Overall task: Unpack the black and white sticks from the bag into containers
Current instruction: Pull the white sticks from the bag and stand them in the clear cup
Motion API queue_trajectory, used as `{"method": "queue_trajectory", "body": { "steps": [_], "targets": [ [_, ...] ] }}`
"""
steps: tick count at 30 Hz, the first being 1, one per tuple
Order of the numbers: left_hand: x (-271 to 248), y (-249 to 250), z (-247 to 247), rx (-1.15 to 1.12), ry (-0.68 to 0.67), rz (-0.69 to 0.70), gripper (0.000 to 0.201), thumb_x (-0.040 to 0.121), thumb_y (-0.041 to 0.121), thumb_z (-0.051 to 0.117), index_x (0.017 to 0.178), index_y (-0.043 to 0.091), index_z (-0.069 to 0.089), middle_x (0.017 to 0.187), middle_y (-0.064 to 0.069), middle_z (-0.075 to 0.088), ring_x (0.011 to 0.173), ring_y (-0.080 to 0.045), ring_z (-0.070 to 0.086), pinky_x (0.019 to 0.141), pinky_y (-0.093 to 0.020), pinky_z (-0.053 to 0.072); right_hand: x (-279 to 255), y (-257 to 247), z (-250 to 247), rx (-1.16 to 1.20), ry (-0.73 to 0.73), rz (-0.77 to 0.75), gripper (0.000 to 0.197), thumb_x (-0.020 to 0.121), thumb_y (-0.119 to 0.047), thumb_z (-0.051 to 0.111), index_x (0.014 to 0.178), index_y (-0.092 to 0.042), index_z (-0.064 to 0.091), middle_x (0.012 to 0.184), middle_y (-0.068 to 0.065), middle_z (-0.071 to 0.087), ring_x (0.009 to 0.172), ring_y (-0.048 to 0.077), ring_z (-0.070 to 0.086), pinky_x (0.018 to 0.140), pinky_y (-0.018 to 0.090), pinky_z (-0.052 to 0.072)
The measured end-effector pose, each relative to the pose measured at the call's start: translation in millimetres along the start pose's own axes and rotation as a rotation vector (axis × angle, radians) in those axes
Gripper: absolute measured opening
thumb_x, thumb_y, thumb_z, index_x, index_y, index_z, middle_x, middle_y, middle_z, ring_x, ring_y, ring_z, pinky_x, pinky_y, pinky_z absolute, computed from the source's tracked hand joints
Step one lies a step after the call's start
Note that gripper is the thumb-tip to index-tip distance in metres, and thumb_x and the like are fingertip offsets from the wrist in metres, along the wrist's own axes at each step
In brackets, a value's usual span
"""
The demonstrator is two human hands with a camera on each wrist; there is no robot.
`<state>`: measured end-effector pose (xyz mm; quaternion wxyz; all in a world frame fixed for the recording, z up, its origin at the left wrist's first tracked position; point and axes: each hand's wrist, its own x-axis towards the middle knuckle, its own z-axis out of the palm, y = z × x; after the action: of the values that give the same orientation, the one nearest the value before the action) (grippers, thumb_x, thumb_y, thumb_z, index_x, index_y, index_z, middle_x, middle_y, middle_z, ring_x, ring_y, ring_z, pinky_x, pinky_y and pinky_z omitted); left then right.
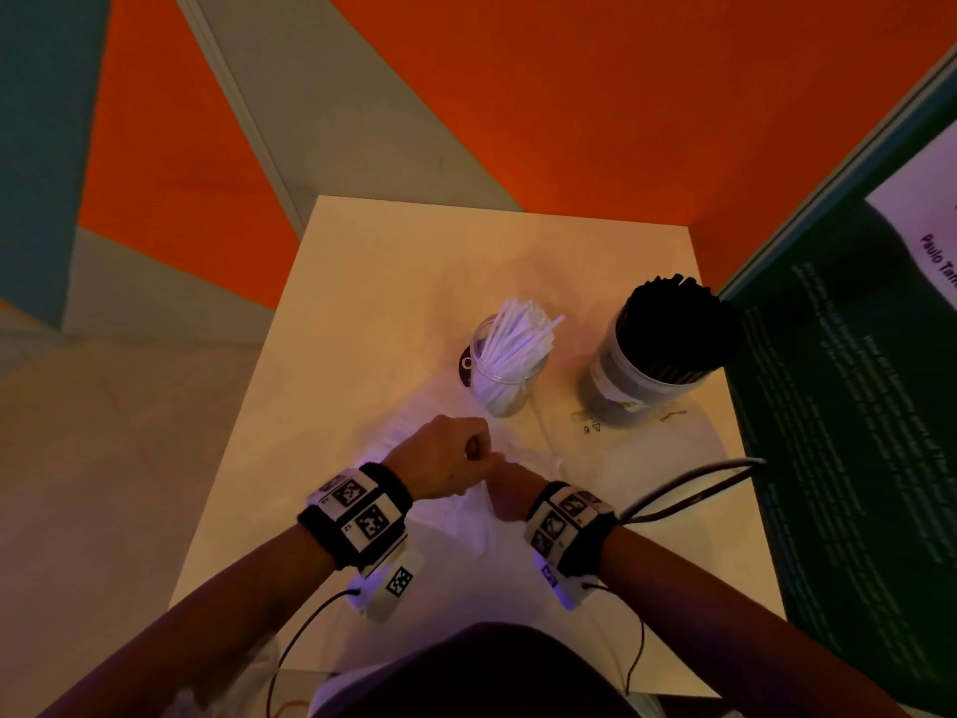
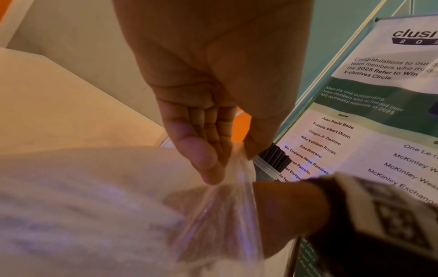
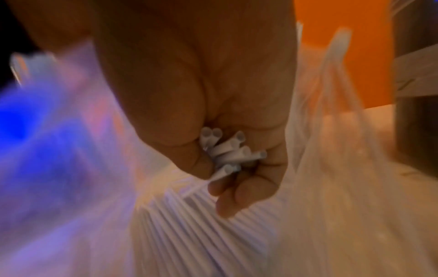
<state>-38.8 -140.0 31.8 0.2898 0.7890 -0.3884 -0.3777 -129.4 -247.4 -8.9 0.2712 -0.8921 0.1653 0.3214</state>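
Note:
A clear plastic bag (image 1: 468, 515) lies on the cream table (image 1: 362, 313) in front of me. My left hand (image 1: 450, 456) pinches the bag's upper edge (image 2: 227, 180) and holds it up. My right hand (image 1: 510, 492) is inside the bag, its fingers curled round a small bundle of white sticks (image 3: 227, 151). More white sticks (image 3: 189, 224) lie in the bag below that hand. Behind the hands a clear jar (image 1: 510, 365) holds white sticks upright. To its right a larger jar (image 1: 668, 349) is packed with black sticks (image 2: 275, 157).
A flat empty clear bag (image 1: 647, 448) lies under the larger jar. A dark round lid (image 1: 465, 366) sits behind the clear jar. A green banner (image 1: 854, 406) stands against the table's right edge, with a cable (image 1: 689, 489) looping beside it. Orange and grey floor surrounds the table.

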Motion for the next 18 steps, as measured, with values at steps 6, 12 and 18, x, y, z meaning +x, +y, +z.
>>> {"method": "queue_trajectory", "body": {
  "steps": [6, 12, 18],
  "targets": [
    [14, 4, 7, 0.233, -0.048, 0.041, 0.031, 0.089, 0.045, 0.059, 0.086, 0.014, 0.057, 0.084, -0.005, 0.066, 0.073, -0.021, 0.061, 0.07, -0.034, 0.05, -42, 33, -56, -0.196, -0.225, -0.057, 0.038, 0.099, -0.009, 0.039, 0.134, 0.003, 0.044, 0.136, 0.019, 0.049, 0.126, 0.029, 0.047, 0.107, 0.034, 0.034],
    [25, 12, 16, 0.414, -0.213, 0.01, 0.043, 0.088, 0.061, 0.05, 0.09, 0.017, 0.053, 0.093, -0.005, 0.065, 0.079, -0.023, 0.059, 0.073, -0.033, 0.046, -112, 64, -133, -0.471, -0.227, 0.146, 0.035, 0.1, -0.011, 0.034, 0.125, 0.003, 0.055, 0.134, 0.018, 0.054, 0.122, 0.031, 0.052, 0.104, 0.036, 0.041],
    [29, 41, 23, 0.459, 0.073, 0.226, 0.062, 0.073, 0.077, 0.052, 0.092, 0.02, 0.044, 0.091, 0.006, 0.048, 0.079, -0.015, 0.043, 0.066, -0.028, 0.033, -152, 63, -183, -0.647, -0.158, 0.125, 0.025, 0.097, -0.007, 0.036, 0.107, -0.004, 0.059, 0.126, 0.015, 0.06, 0.116, 0.029, 0.058, 0.099, 0.037, 0.046]
  ]
}}
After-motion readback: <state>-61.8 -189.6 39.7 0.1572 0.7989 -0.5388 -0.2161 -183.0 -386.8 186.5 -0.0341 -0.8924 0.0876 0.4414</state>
